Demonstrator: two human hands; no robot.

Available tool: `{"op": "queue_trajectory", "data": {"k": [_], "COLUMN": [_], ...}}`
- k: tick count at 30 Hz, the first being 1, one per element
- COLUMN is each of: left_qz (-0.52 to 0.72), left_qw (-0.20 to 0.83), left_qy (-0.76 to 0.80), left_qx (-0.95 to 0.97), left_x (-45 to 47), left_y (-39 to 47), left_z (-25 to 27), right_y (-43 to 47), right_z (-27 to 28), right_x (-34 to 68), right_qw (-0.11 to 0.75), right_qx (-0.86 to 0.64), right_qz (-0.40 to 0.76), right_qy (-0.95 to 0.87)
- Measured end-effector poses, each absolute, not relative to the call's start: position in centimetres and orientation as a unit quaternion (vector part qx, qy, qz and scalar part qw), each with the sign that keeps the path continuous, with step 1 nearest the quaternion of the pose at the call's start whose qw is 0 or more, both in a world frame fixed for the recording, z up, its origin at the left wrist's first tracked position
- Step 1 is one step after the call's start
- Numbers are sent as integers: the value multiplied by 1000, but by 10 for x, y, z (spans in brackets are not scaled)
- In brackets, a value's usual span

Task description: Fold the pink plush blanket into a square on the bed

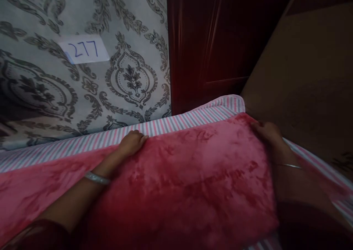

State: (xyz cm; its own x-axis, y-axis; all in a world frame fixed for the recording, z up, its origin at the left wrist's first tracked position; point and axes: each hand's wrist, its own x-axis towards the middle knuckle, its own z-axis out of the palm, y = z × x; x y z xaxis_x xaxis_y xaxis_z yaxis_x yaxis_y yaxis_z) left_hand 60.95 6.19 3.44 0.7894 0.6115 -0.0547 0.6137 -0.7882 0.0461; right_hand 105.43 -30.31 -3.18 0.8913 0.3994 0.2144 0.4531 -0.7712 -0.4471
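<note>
A red and pink plush blanket (193, 161) lies spread over a striped pink, grey and white bed sheet (165, 125). My left hand (132, 142) is closed on the blanket's far edge, beside the strip of sheet that shows. At the blanket's far right corner, my right hand (268, 134) has its fingers curled round the edge. That hand is dim and partly blurred, and its fingertips are hidden. Both forearms reach in from the bottom of the view, with a bracelet on each.
Patterned grey wallpaper (131, 77) rises behind the bed, with a paper marked 277 (85, 50) on it. A dark red wooden panel (204, 43) stands beyond the far corner. On the right, a brown surface (309, 73) borders the bed.
</note>
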Motion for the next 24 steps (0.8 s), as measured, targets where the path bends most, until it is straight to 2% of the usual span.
{"op": "queue_trajectory", "data": {"k": [3,6,9,11,13,17,21,24], "left_qz": [-39,-5,88,113,85,11,-1,-19], "left_qw": [103,138,81,29,15,53,93,115], "left_qy": [309,268,295,326,331,299,287,297], "left_qx": [945,953,948,938,940,953,953,948], "left_x": [622,624,618,616,617,622,623,623], "left_y": [81,78,74,74,77,82,86,88], "left_z": [28,24,24,22,17,9,11,13], "right_y": [-299,-297,-298,-299,-298,-295,-296,-300], "right_z": [-31,-31,-32,-31,-32,-35,-33,-29], "right_x": [1053,1050,1047,1044,1042,1039,1042,1043], "right_qw": [238,301,389,418,420,420,475,530], "right_qx": [-956,-935,-901,-889,-888,-889,-859,-825], "right_qz": [-24,-35,-78,-103,-109,-102,-85,-22], "right_qy": [-173,-185,-175,-158,-150,-148,-169,-196]}}
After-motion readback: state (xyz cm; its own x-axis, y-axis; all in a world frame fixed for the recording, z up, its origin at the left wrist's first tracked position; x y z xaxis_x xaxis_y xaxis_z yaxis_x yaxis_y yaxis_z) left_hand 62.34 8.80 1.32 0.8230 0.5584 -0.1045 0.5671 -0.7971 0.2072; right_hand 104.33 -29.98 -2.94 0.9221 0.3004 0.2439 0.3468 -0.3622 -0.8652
